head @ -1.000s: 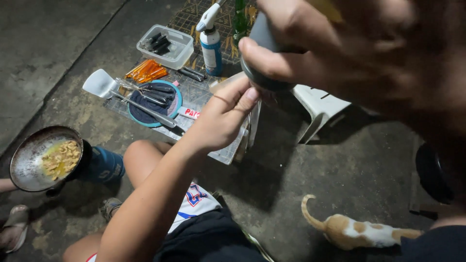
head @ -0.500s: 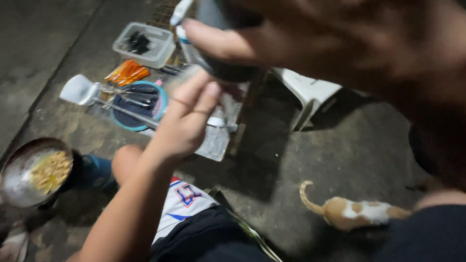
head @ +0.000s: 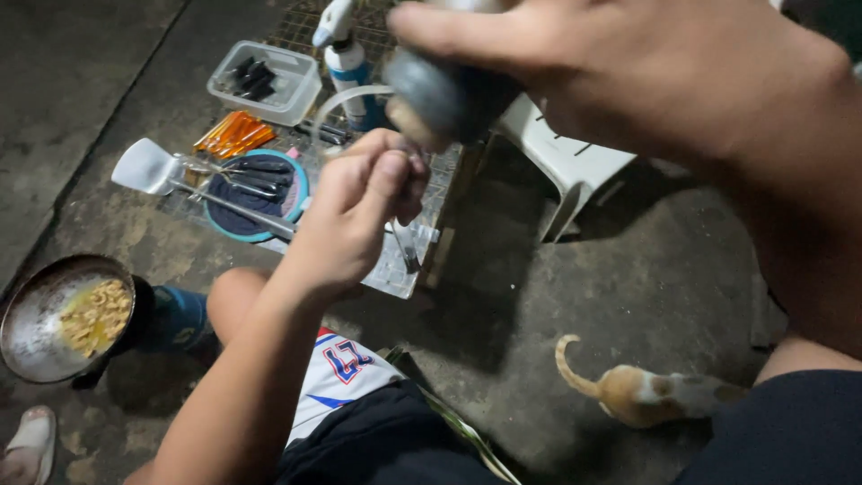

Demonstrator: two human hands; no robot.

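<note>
Looking down from my head camera: far left on the wire mesh sits a clear plastic tub (head: 263,83) with a few dark pieces inside, and just near of it a bundle of orange sticks (head: 233,133). Beside those, a round teal-rimmed dish (head: 254,193) carries dark-handled tools, with a white spatula (head: 148,168) lying across its left edge. A spray bottle (head: 346,58) stands upright just right of the tub. Down at the near left, a metal pan (head: 49,316) on the concrete holds a heap of yellowish food on its right side. Now the hands: my right hand (head: 646,81) is up close to the lens, fingers wrapped firmly round a dark grey cylinder (head: 440,94), blurred, its rounded end pointing left. My left hand (head: 359,207) is right below it, fingers curled in and pinched together at the cylinder's lower end, touching it; whether it pinches something small I cannot tell. A white plastic stool (head: 561,162) lies right of the mesh, and a ginger-and-white cat (head: 646,391) crouches near right on the floor.
</note>
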